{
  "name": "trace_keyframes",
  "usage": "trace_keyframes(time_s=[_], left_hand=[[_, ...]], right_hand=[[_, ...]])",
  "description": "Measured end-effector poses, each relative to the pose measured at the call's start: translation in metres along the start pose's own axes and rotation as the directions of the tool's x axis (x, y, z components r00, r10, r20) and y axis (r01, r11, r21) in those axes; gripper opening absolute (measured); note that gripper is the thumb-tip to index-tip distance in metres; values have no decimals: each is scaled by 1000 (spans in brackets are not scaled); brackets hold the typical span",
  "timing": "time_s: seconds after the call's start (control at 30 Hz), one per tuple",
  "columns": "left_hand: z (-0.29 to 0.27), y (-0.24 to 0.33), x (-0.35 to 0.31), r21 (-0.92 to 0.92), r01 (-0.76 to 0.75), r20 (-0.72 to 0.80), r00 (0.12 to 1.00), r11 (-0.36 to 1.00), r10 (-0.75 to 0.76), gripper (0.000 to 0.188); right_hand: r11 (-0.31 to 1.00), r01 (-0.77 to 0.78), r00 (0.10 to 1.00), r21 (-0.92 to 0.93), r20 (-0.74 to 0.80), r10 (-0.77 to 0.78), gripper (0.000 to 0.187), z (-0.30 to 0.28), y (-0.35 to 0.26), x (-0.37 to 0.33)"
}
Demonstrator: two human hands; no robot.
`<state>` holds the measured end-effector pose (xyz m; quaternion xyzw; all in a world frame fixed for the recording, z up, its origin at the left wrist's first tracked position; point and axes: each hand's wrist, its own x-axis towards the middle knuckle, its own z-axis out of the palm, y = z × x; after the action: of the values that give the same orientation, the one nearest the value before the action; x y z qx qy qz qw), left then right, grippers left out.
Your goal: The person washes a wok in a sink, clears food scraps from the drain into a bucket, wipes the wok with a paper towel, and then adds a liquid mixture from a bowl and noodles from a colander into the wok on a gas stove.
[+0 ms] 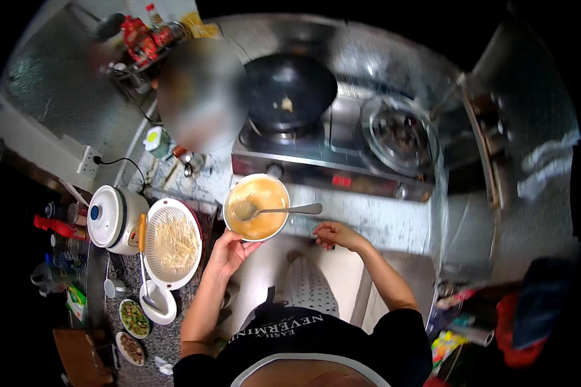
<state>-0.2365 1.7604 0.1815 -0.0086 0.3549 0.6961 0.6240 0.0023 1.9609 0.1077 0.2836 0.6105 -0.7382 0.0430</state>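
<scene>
Currently, my left hand (227,254) is clamped on the near rim of a bowl (226,209), held up in front of the stove (310,169). Contents: a smooth orange-tan mixture (268,226). A metal spoon (287,210) lies across it, bowl end in the mixture, handle over the right rim. My right hand (337,236) hangs just beyond the handle, apart from it, fingers loosely bent, holding nothing visible. Beyond: a black wok (306,80) on the stove's left burner.
</scene>
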Motion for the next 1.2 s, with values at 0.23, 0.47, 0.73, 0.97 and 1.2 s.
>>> trace_keyframes(time_s=[0.23, 0.47, 0.73, 0.97, 1.2], left_hand=[[-82, -70, -49, -21, 93, -65, 993, 995, -94, 54], [-130, -123, -44, 81, 170, -79, 983, 982, -164, 60], [-170, -190, -1, 123, 266, -48, 964, 956, -262, 63], [-194, -277, 83, 213, 410, -17, 909, 887, -416, 64], [-230, -401, 225, 123, 463, 8, 884, 878, -468, 45]], right_hand=[[953, -226, 805, 200, -512, 299, 38, 13, 223, 20], [812, -488, 549, -320, -836, 1, 38, 11, 297, 78], [689, -489, 604, -535, -777, -175, 26, 45, 306, 15], [605, -364, 797, -708, -573, -191, 27, 81, 380, -149], [586, -481, 780, -653, -623, -53, 36, 82, 421, -226]])
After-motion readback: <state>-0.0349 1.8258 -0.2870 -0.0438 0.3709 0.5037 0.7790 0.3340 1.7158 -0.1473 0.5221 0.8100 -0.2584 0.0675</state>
